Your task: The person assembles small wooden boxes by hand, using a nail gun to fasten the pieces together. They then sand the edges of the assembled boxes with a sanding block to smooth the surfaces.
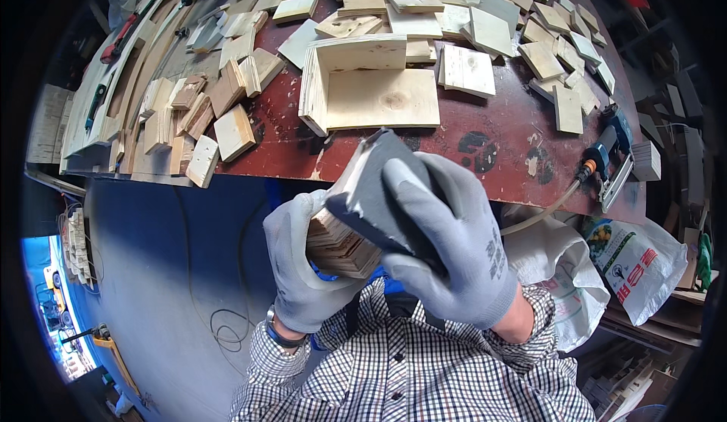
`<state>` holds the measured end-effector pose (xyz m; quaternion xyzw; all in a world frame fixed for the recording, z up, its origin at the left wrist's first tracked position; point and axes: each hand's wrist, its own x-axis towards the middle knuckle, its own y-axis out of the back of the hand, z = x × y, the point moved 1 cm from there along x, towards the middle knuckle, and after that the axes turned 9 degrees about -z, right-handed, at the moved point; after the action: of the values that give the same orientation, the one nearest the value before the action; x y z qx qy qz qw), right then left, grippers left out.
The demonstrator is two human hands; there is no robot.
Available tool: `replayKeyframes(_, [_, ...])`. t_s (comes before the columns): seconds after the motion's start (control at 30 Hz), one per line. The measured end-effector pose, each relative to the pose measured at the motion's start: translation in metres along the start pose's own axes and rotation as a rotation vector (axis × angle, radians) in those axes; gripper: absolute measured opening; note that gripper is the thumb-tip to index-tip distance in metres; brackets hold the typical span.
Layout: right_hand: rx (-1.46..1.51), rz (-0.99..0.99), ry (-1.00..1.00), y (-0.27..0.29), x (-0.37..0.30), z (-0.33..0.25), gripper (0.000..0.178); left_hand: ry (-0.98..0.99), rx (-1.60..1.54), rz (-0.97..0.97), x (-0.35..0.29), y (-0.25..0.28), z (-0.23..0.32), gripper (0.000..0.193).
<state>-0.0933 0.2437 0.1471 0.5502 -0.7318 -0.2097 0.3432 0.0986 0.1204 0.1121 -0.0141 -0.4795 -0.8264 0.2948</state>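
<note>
In a grey-white work glove, my left hand is closed around a plywood block, whose layered edges face up toward me. My right hand, gloved too, grips a sanding block wrapped in dark grey sandpaper. Its thumb presses along the dark face, and the sanding block is tilted over the plywood, overlapping its upper right part. Whether the two touch is hidden. Just beyond my hands, an open plywood box with upright back and left walls sits at the front of the red table.
Many loose wood offcuts cover the table's far side and left end. A nail gun with a hose lies at the right edge. White printed sacks are below it. A cable coils on the floor at left.
</note>
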Motion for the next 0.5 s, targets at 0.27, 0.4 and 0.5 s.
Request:
replayKeyframes(0.27, [-0.038,0.093,-0.258,-0.022,-0.014,0.053,0.073,0.033,-0.218,0.097,-0.005,0.001,-0.006,0.108])
replayKeyframes(0.4, [0.103,0.051,0.048,-0.005,-0.003,0.010,0.076,-0.104,-0.040,0.026,0.005,0.007,0.001,0.128])
replayKeyframes(0.5, [-0.055,-0.010,-0.009,-0.011,-0.004,0.001,0.077,-0.100,-0.114,0.048,0.007,0.010,0.006,0.113])
